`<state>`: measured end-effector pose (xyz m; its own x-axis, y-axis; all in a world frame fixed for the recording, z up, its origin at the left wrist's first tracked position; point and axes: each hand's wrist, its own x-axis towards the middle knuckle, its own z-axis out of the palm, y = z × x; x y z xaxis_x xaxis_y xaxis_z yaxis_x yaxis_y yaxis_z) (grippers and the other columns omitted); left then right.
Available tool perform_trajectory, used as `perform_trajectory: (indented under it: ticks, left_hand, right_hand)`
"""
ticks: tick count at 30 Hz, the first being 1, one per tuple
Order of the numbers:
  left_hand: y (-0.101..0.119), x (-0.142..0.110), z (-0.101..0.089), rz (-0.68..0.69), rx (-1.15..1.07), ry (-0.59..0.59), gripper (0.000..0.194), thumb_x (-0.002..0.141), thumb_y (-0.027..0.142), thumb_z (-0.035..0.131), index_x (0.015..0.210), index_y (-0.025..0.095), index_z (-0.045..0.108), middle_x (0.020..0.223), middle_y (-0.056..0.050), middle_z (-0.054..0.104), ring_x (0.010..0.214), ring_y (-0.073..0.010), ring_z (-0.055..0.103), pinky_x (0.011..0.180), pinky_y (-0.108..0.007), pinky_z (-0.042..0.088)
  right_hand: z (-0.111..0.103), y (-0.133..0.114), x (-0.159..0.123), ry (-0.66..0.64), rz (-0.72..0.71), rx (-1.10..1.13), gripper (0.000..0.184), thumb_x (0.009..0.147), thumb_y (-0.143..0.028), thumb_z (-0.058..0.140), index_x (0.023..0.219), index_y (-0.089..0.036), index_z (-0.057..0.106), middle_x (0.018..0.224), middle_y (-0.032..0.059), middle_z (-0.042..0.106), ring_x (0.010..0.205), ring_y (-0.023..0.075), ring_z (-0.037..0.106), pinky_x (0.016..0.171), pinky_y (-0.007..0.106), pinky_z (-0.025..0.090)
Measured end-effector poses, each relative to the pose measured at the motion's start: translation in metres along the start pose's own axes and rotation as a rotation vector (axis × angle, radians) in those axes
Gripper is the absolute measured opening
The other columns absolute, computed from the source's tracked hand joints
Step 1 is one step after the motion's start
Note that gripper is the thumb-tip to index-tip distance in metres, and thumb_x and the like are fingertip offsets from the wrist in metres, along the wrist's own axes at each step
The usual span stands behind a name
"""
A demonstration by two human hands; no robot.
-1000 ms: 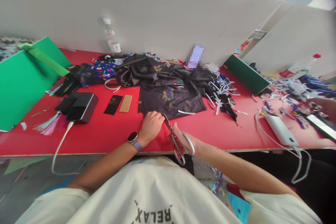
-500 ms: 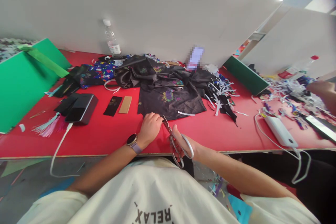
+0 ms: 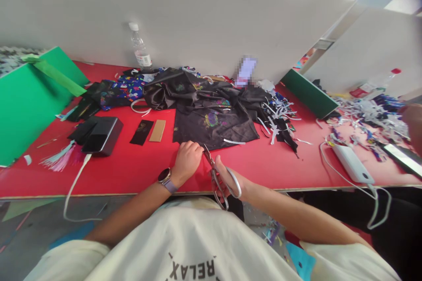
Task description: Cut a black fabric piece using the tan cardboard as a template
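Black satin fabric [image 3: 214,125] with colourful printed motifs is spread on the red table, bunched up at its far side. My left hand [image 3: 188,160] is closed at the fabric's near edge, its fingertips bent down onto the cloth. In my right hand [image 3: 227,180] is a pair of scissors [image 3: 212,166] with pale looped handles. The blades point up and left, their tips beside my left fingertips at the near edge of the cloth. Whether the blades have cloth between them is too small to make out. A thin white strip [image 3: 234,142] lies on the fabric's near part.
White and black scraps [image 3: 275,116] lie right of the fabric. A black patch [image 3: 141,132], a tan piece [image 3: 157,131] and a power bank [image 3: 103,136] are at left. Green boards [image 3: 310,93] stand on both sides. A bottle [image 3: 141,48] leans behind. Another person's hand [image 3: 413,120] is at far right.
My hands and the scissors have barely shifted; the scissor handles sit slightly closer together. At far right, the other person's hand has moved right, partly out of view.
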<state>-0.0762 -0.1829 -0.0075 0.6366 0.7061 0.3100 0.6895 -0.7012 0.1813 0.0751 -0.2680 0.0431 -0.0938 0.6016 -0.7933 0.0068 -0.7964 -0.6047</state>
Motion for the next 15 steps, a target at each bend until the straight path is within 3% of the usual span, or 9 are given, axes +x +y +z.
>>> perform_trajectory:
  ticks: [6, 15]
  left_hand:
    - [-0.0001, 0.0003, 0.0001, 0.02, 0.009, 0.006, 0.021, 0.095, 0.019, 0.047, 0.092, 0.018, 0.068, 0.087, -0.007, 0.066, 0.089, -0.024, 0.055, 0.079, -0.04, 0.039]
    - [-0.0019, 0.0007, 0.0022, 0.058, 0.005, 0.031, 0.017, 0.092, 0.016, 0.052, 0.085, 0.019, 0.067, 0.085, -0.006, 0.066, 0.086, -0.0243, 0.054, 0.078, -0.04, 0.04]
  right_hand:
    - [0.0, 0.0, -0.001, 0.031, 0.004, -0.067, 0.076, 0.087, -0.079, 0.01, 0.073, -0.017, 0.052, 0.055, 0.0004, 0.053, 0.036, 0.0113, 0.049, 0.034, 0.025, 0.044]
    - [0.0036, 0.0022, -0.0029, 0.029, -0.024, -0.07, 0.072, 0.087, -0.079, 0.012, 0.068, -0.019, 0.048, 0.044, -0.0024, 0.045, 0.031, 0.0107, 0.043, 0.03, 0.022, 0.035]
